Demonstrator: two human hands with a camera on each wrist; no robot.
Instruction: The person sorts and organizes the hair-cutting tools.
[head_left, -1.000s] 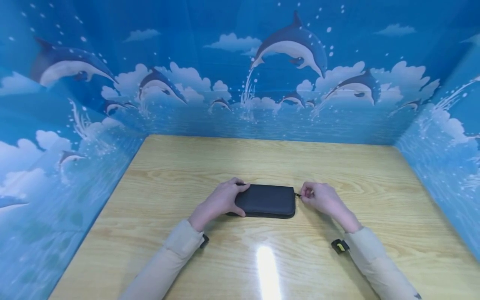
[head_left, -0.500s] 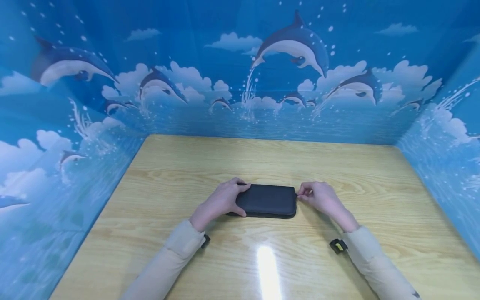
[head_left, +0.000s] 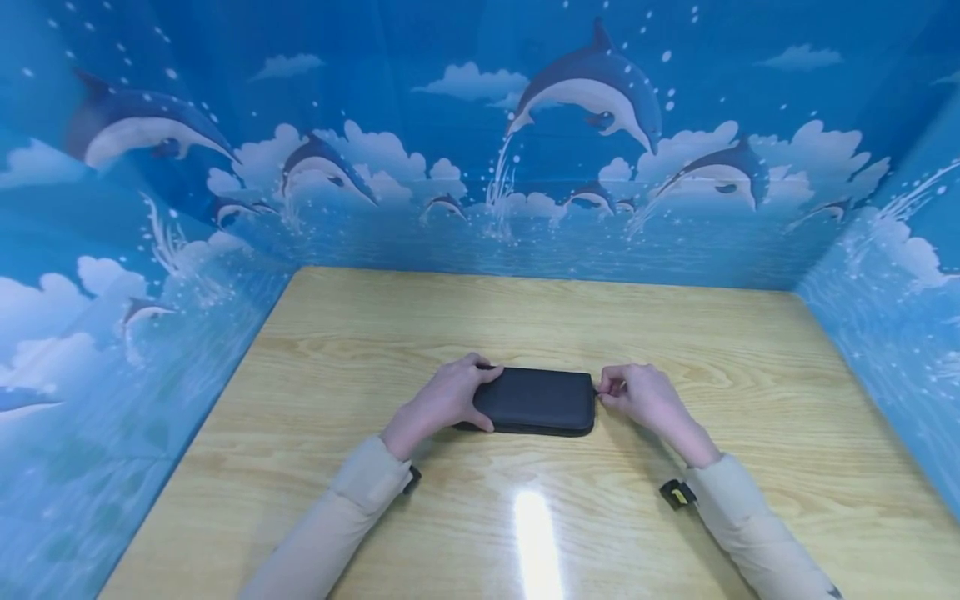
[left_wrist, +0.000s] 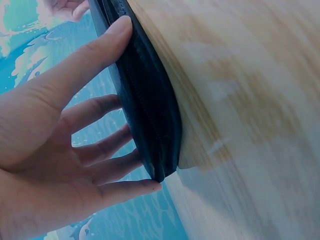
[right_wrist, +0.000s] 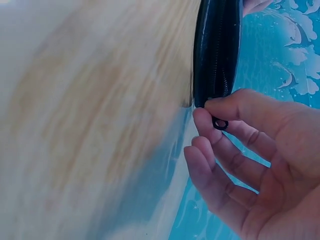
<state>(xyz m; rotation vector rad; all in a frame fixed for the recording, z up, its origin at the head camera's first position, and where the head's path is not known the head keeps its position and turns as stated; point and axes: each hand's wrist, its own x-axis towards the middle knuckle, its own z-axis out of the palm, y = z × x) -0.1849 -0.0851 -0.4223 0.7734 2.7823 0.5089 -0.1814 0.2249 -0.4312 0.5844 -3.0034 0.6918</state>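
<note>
A black zip-around wallet (head_left: 536, 400) lies flat in the middle of the wooden table, its long side across the view. My left hand (head_left: 444, 396) grips its left end. In the left wrist view, the thumb presses the wallet's edge and the fingertips touch its other side. At the opposite end, my right hand (head_left: 641, 396) pinches a small black zipper pull (right_wrist: 220, 123) between thumb and forefinger. The pull's ring end pokes out below the thumb in the right wrist view. Zipper teeth run along the wallet's edge there.
Pale wood-grain table (head_left: 420, 525) spreads around both hands, with a bright light reflection near the front. Blue dolphin-print walls (head_left: 480, 225) stand at the back and on both sides. A dark strap device (head_left: 678, 494) sits at the right wrist.
My right hand has shifted slightly left, so less of the zipper pull shows between it and the wallet. The left hand keeps its grip on the wallet.
</note>
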